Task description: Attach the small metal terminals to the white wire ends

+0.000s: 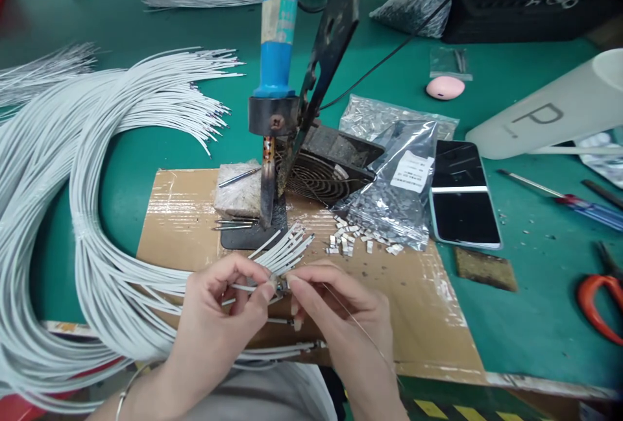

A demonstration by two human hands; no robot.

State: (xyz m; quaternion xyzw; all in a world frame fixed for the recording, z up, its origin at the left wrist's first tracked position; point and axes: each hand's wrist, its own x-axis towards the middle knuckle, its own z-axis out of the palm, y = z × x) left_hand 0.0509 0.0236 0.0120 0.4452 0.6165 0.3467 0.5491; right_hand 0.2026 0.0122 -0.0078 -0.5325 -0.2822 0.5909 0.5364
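My left hand (pixel 221 317) is closed in a pinch near the end of a white cable (pixel 241 287). At that end sits a small metal connector (pixel 279 283), partly hidden by fingertips. From the right, my right hand (pixel 343 311) pinches the same connector with thumb and index finger. A thin silvery wire (pixel 357 324), which looks like solder, runs back through the right hand. Just above both hands, a blue-handled soldering iron (pixel 278 38) is clamped upright with its tip down. Several white cable ends (pixel 289 249) fan out behind the fingers.
Large coils of white cable (pixel 87 181) fill the left side. A cardboard sheet (pixel 413 304) lies under the work. Loose metal clips (pixel 345 239) spill beside a plastic bag (pixel 403 181). To the right are a folding phone (pixel 464 194), a screwdriver (pixel 569 200) and red-handled scissors (pixel 591 298).
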